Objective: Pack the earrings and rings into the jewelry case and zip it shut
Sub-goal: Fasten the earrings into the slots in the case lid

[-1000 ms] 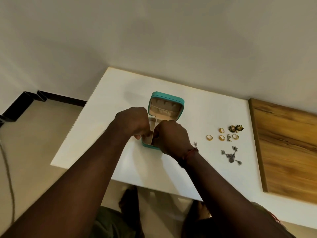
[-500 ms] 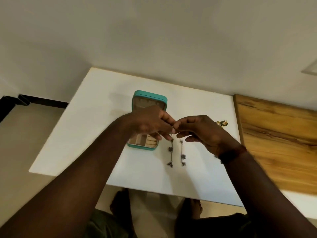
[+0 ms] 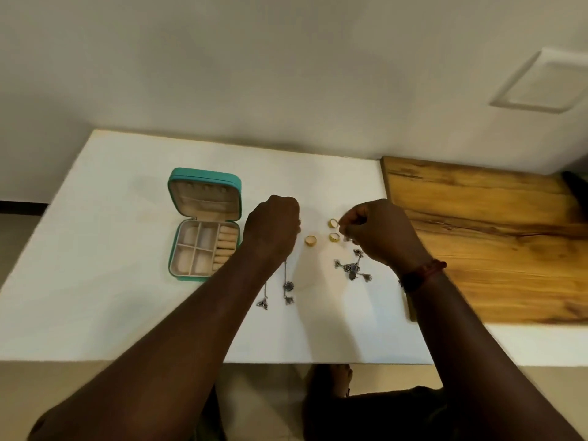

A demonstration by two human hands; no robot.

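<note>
Feet [image 3: 337, 377]: bare, on the floor under the near edge of the table [image 3: 111, 313], closest to me.
Long chain earrings [image 3: 285, 281]: I see two thin chains lying on the white top, their beaded ends toward me, running up under my left wrist.
Bracelet [image 3: 426, 272]: red thread, on the right wrist.
Silver cluster earrings [image 3: 351, 268]: a tangled pair lying loose just beside the right hand's heel.
Left hand [image 3: 270, 230]: fingers clenched, knuckles up, over the tops of the long chain earrings. The pinch itself is hidden from me.
Right hand [image 3: 378, 233]: curled, fingertips nipping a small dark piece [image 3: 346, 239], too blurred for me to name.
Gold rings [image 3: 311, 240]: three on the table between my hands, one nearer the left hand, two stacked near to far at the right fingertips.
Jewelry case [image 3: 203, 224]: teal, unzipped, left of the left hand. The lid stands up at the back, and the beige tray shows four square pockets with ring rolls on its right side.
Wooden board [image 3: 477, 237]: on the right, butting against the table's side.
Wall [image 3: 286, 74]: plain, behind the table, carrying a pale plate [image 3: 547, 81] at upper right.
</note>
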